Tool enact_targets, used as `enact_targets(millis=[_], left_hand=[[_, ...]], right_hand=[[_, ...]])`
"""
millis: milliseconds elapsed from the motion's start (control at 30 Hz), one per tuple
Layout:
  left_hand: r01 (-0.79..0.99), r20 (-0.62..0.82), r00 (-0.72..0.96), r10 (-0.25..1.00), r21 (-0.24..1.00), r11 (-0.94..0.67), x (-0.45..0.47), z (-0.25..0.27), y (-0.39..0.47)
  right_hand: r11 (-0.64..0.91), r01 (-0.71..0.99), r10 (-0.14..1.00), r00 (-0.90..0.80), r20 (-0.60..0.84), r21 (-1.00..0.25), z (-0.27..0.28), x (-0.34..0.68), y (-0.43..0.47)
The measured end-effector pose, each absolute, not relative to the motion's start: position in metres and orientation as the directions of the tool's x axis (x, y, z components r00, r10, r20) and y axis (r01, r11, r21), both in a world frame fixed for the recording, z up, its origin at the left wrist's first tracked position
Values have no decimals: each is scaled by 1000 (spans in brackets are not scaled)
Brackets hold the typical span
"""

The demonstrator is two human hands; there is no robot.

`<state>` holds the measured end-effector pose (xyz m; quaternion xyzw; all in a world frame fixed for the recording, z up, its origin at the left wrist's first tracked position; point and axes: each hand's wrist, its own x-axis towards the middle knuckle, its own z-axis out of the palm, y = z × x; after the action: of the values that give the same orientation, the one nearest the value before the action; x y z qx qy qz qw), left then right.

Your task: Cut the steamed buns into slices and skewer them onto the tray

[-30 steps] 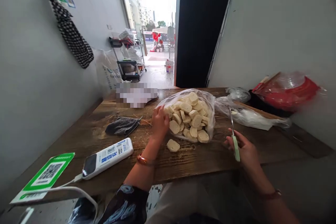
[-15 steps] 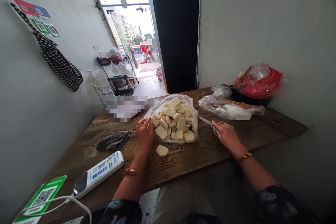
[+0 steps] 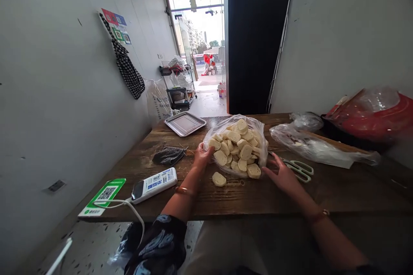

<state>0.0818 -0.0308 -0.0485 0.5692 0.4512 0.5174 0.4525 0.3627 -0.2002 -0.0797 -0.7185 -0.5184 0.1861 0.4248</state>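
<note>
A clear plastic bag (image 3: 265, 148), its mouth spread open, lies on the wooden table full of pale, bread-like round slices (image 3: 246, 152). My left hand (image 3: 202, 157) is closed on the bag's left edge, its fingertips partly hidden by plastic and slices. On the other side, my right hand (image 3: 284, 175) has its fingers apart and holds nothing; thumb and fingertips are close to the bag's right edge. Scissors with pale green handles (image 3: 301, 169) lie just behind that hand, blades partly covered. One loose slice (image 3: 219, 179) rests in front of the bag.
A metal tray (image 3: 185, 123) sits at the table's back left. Nearer are a dark cloth (image 3: 168, 155), a white payment device (image 3: 155, 184) with a cable, and a green code card (image 3: 108, 193). Plastic-wrapped things (image 3: 318, 146) and a red bag (image 3: 380, 116) lie right.
My right hand has let go of the scissors, which now lie on the table, and has moved to the bag's right side. The view has turned left; my left hand stays at the bag.
</note>
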Motion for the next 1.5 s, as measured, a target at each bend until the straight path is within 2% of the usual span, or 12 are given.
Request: enact_targets(millis=[167,367,600,800,933,1000,1100,1167,1233,1300,1367,1500], left_hand=[[-73,211,87,974,976,-205,96,-50,-49],[-255,144,151,978,961,-102,87,-34,-74],[-157,136,49,989,979,-127,74,-2,-119],[104,198,85,977,973,-206,49,-16,-137],[295,456,-52,889,857,-422,35,-11,-108],[384,570,-23,821,763,-520,41,-1,-84],[509,611,171,773,617,-600,63,16,-44],[591,559,244,792,562,-578,79,25,-21],[632,470,256,845,580,-514,91,30,-4],[628,382,257,888,632,-454,95,33,6],[606,356,236,904,673,-423,93,35,10],[530,429,107,897,739,-416,78,42,10]], right_hand=[[53,536,809,472,351,-843,-91,328,-176],[22,429,734,606,306,-903,-94,363,-158],[1,339,692,679,245,-941,-77,392,-150],[5,281,643,734,218,-960,-78,404,-169],[9,293,665,713,225,-956,-80,394,-187],[30,414,628,700,339,-910,-72,384,-195],[53,714,523,576,628,-698,-48,357,-206],[133,823,588,382,713,-551,-31,328,-211],[275,854,699,139,702,-442,-23,294,-211],[390,832,745,-35,666,-393,-26,260,-206],[439,809,758,-100,645,-391,-39,234,-198],[483,790,758,-161,632,-378,-71,212,-178]])
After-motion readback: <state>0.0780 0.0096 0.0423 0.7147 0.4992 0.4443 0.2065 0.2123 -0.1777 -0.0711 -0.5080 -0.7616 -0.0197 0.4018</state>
